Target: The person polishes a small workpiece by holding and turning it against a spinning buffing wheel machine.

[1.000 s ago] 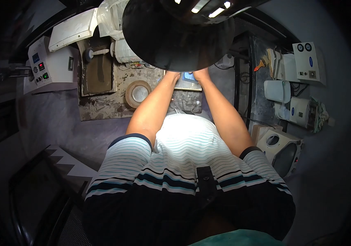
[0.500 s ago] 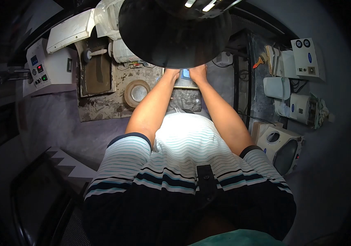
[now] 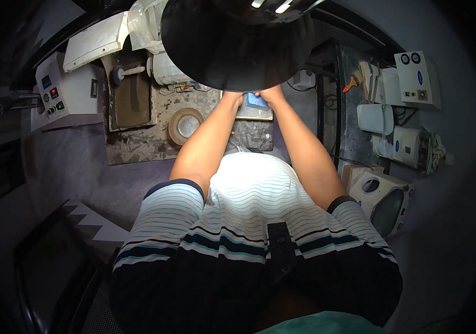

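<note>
Right hand (image 3: 270, 95), grip hidden, adjoins a blue object (image 3: 257, 102).

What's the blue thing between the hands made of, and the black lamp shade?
The blue thing could be plastic or foam: it's bright blue, but too small to tell its finish. The black lamp shade looks like painted metal, maybe plastic: smooth, faintly shiny.

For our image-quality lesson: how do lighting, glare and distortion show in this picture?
Head view: shirt hem brightly lit, picture edges dark; head view: white streaks, probably glare, near the top of the black shade; head view: rounded dark corners and bowed lines suggest wide-angle distortion.
</note>
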The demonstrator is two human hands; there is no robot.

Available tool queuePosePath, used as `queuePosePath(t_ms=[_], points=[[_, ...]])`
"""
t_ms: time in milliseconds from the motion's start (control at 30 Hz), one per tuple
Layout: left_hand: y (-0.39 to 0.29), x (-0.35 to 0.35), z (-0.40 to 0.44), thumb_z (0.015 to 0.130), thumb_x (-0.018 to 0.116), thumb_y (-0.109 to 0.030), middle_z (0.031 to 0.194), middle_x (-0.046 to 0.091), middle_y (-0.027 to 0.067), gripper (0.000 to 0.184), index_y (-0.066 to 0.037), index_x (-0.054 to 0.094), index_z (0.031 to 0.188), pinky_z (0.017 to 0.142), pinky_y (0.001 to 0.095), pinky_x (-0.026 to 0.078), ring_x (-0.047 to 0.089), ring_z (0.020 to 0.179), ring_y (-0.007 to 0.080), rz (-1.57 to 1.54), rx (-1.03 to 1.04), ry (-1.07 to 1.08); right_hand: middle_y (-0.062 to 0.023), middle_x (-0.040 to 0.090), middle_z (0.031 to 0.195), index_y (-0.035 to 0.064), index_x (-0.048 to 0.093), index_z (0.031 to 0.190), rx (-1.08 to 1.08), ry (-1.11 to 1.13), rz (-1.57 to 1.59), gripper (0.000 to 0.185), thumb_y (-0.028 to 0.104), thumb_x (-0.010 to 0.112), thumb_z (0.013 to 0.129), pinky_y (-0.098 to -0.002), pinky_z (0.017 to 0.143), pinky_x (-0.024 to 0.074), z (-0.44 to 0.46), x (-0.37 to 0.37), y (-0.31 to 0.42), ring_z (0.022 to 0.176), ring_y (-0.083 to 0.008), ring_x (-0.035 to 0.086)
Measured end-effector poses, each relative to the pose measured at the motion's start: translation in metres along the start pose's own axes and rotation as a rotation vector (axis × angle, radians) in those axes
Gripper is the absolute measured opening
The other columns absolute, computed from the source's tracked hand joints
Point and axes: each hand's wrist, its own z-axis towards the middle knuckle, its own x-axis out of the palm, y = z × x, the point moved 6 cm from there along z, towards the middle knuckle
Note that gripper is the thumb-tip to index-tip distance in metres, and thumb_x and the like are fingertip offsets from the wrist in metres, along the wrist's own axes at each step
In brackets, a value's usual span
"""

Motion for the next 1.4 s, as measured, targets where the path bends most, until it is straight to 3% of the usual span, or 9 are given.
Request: queuePosePath(t_ms=[133, 333, 400, 633, 867, 967, 1033, 1133, 1400], points=[[0.017, -0.015, 0.029, 0.084, 0.06, -0.013, 0.077, 0.062, 0.0034, 0.004, -0.009, 0.059, 0.085, 0.058, 0.0233, 0.051, 0.059, 0.065, 0.0119, -0.076, 0.005, -0.015, -0.0071, 0.066, 0.069, -0.0028, 0.067, 0.08, -0.011, -0.021, -0.049, 0.011, 0.006, 0.059, 0.079, -0.0221, 0.05, 0.0448, 0.006, 0.002, 0.004, 0.054, -0.0091, 0.056], [0.008, -0.013, 0.026, 0.086, 0.059, -0.017, 0.08, 0.064, 0.0048, 0.01, -0.009, 0.06, 0.09, 0.051, 0.0228, 0.049, 0.06, 0.064, 0.0122, 0.007, -0.018, -0.011, -0.0146, 0.068, 0.075, -0.0008, 0.067, 0.079, -0.413, -0.152, -0.67, 0.02, 0.018, 0.064, 0.073, -0.0325, 0.068, 0.0509, 0.018, 0.005, 0.011, 0.072, -0.0236, 0.066], [0.005, -0.012, 0.024, 0.086, 0.059, -0.018, 0.08, 0.064, 0.0048, 0.01, -0.009, 0.06, 0.09, 0.051, 0.0228, 0.049, 0.06, 0.064, 0.0123, -0.002, 0.0, -0.014, -0.0195, 0.066, 0.088, 0.0034, 0.067, 0.091, -0.387, -0.177, -0.76, 0.03, 0.028, 0.063, 0.073, -0.0385, 0.081, 0.048, 0.023, 0.008, 0.003, 0.089, -0.0329, 0.063], [0.0, -0.016, 0.012, 0.086, 0.059, -0.018, 0.081, 0.064, 0.0049, 0.011, -0.009, 0.06, 0.092, 0.051, 0.0226, 0.049, 0.06, 0.065, 0.0123, -0.03, 0.054, -0.033, -0.0246, 0.06, 0.101, 0.0119, 0.059, 0.112, -0.599, -0.294, -0.773, 0.036, 0.028, 0.055, 0.08, -0.0455, 0.085, 0.0433, 0.0, 0.016, 0.017, 0.096, -0.0404, 0.056], [0.002, -0.016, 0.014, 0.086, 0.059, -0.019, 0.082, 0.064, 0.005, 0.012, -0.009, 0.06, 0.093, 0.051, 0.0225, 0.049, 0.06, 0.065, 0.0123, -0.022, 0.081, -0.043, -0.0239, 0.063, 0.089, 0.0057, 0.065, 0.095, -0.57, -0.337, -0.668, 0.024, 0.019, 0.056, 0.078, -0.0454, 0.083, 0.0447, -0.001, 0.007, -0.001, 0.091, -0.0402, 0.058], [0.006, -0.014, 0.016, 0.086, 0.059, -0.019, 0.082, 0.064, 0.005, 0.013, -0.009, 0.06, 0.094, 0.05, 0.0225, 0.049, 0.061, 0.065, 0.0123, -0.013, 0.086, -0.045, -0.0189, 0.065, 0.076, 0.0011, 0.066, 0.081, -0.535, -0.353, -0.687, 0.015, 0.012, 0.056, 0.078, -0.0392, 0.072, 0.0491, -0.011, 0.002, 0.001, 0.076, -0.0331, 0.064], [0.009, -0.013, 0.017, 0.086, 0.059, -0.019, 0.082, 0.064, 0.0051, 0.013, -0.009, 0.06, 0.094, 0.05, 0.0224, 0.049, 0.061, 0.066, 0.0124, 0.0, 0.085, -0.045, -0.0118, 0.066, 0.067, 0.0, 0.066, 0.076, -0.44, -0.278, -0.403, 0.013, 0.009, 0.057, 0.08, -0.0301, 0.061, 0.0488, -0.021, -0.002, 0.01, 0.061, -0.0196, 0.064], [0.011, -0.01, 0.017, 0.086, 0.059, -0.019, 0.082, 0.064, 0.0051, 0.013, -0.009, 0.059, 0.095, 0.05, 0.0224, 0.049, 0.061, 0.066, 0.0124, 0.007, 0.086, -0.044, -0.0074, 0.066, 0.066, 0.0019, 0.067, 0.075, -0.444, -0.239, -0.325, 0.011, 0.006, 0.058, 0.08, -0.024, 0.056, 0.0459, -0.027, -0.003, 0.02, 0.058, -0.0096, 0.061], [0.009, -0.009, 0.015, 0.086, 0.059, -0.02, 0.083, 0.065, 0.0052, 0.015, -0.009, 0.059, 0.096, 0.05, 0.0222, 0.049, 0.061, 0.066, 0.0124, 0.041, 0.082, -0.038, -0.0112, 0.067, 0.072, 0.0045, 0.069, 0.075, -0.478, -0.231, -0.562, 0.009, 0.01, 0.062, 0.074, -0.0302, 0.067, 0.0496, -0.012, -0.005, 0.023, 0.068, -0.0189, 0.065]])
